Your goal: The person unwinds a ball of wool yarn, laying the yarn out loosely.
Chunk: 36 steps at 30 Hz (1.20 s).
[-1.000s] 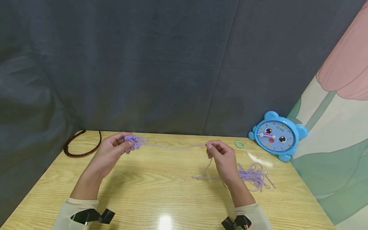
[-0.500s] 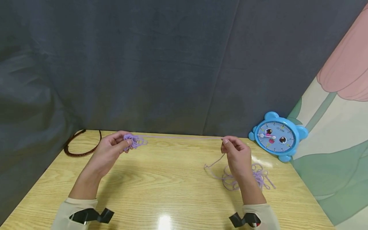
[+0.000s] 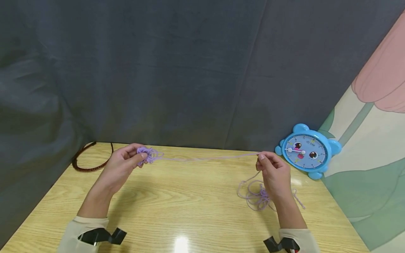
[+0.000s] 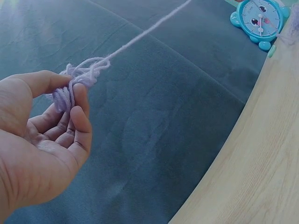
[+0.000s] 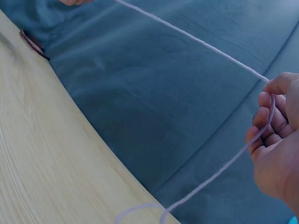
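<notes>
A small looped bundle of light purple yarn [image 3: 151, 154] is pinched between the thumb and fingers of my left hand [image 3: 124, 165], over the back left of the table. From it a single strand [image 4: 149, 29] runs across to my right hand [image 3: 276, 175], whose thumb and fingertip pinch it. Below that pinch the strand passes down along the curled fingers in the right wrist view. It drops to a loose tangle of the same yarn [image 3: 261, 199] on the table, partly hidden behind my right forearm.
At the back right a blue bear-shaped toy clock [image 3: 305, 151] leans by the wall. A brown braided cord [image 3: 87, 169] lies curved at the back left corner. A green ring [image 4: 272, 51] lies near the clock. A dark curtain [image 3: 164, 77] hangs behind the wooden table [image 3: 177, 207].
My right hand has moved to the right, drawing the strand out longer between the hands. Loops of the tangle have shifted right with it. My left hand has stayed nearly still.
</notes>
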Motion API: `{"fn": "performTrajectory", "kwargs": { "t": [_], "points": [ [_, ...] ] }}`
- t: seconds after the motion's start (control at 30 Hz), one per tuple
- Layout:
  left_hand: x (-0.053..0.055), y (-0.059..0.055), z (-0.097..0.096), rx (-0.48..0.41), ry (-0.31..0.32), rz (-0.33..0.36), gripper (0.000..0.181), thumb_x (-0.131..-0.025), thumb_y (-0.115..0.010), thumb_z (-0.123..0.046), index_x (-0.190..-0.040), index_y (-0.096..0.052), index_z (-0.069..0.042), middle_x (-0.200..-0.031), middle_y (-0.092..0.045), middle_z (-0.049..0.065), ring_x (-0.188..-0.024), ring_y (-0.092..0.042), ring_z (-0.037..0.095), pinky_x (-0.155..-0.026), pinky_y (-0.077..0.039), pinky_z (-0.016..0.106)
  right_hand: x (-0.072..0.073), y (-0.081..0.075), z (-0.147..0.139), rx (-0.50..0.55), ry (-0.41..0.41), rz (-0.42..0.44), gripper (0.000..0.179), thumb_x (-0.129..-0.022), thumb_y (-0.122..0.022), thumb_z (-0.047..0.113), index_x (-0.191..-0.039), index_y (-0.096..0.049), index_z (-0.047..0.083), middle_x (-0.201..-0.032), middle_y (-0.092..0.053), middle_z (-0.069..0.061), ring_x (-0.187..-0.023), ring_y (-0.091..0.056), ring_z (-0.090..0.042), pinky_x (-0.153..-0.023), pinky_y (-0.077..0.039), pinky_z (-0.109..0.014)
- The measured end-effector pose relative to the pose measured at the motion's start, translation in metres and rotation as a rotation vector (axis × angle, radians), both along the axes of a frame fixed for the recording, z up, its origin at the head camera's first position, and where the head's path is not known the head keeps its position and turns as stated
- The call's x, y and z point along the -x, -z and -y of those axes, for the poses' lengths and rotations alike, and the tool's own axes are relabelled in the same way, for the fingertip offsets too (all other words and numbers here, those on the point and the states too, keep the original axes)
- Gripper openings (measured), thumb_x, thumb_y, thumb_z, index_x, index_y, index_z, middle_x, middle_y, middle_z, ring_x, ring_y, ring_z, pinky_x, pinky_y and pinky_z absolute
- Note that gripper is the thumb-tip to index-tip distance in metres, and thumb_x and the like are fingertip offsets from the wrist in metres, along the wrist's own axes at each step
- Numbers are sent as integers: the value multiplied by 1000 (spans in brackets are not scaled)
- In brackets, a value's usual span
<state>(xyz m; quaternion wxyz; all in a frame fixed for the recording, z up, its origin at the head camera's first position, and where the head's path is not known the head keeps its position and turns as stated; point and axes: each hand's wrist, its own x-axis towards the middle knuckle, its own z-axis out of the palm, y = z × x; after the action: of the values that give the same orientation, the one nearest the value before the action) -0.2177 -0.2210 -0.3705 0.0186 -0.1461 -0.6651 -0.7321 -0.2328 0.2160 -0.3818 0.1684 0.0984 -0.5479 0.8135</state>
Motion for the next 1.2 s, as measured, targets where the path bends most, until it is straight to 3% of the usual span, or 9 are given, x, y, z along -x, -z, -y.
{"fn": "performTrajectory", "kwargs": {
  "t": [0.27,0.63,1.2],
  "points": [
    [0,1,1,12,-4,6,11,-103,-64,-10,-113,-66,-9,-95,-69,-7,-83,-61,10,-73,-52,21,-4,0,-17,5,27,11,17,-101,-60,-2,-92,-74,5,-79,-68,0,-72,-61,-10,-67,-53,-20],
    [-3,-1,1,17,-4,0,13,-103,-63,-12,-115,-64,-7,-98,-67,-5,-84,-61,9,-74,-52,21,-2,-2,-46,112,71,-56,16,-101,-59,-5,-95,-74,-2,-76,-67,-4,-69,-60,-12,-63,-52,-22],
    [-4,-3,5,12,-19,3,11,-103,-64,-11,-114,-64,-7,-98,-70,-6,-84,-61,8,-75,-52,21,-10,-14,-75,261,187,-54,12,-99,-62,-5,-93,-72,-7,-73,-66,-9,-62,-58,-16,-57,-51,-22]
  ]
}}
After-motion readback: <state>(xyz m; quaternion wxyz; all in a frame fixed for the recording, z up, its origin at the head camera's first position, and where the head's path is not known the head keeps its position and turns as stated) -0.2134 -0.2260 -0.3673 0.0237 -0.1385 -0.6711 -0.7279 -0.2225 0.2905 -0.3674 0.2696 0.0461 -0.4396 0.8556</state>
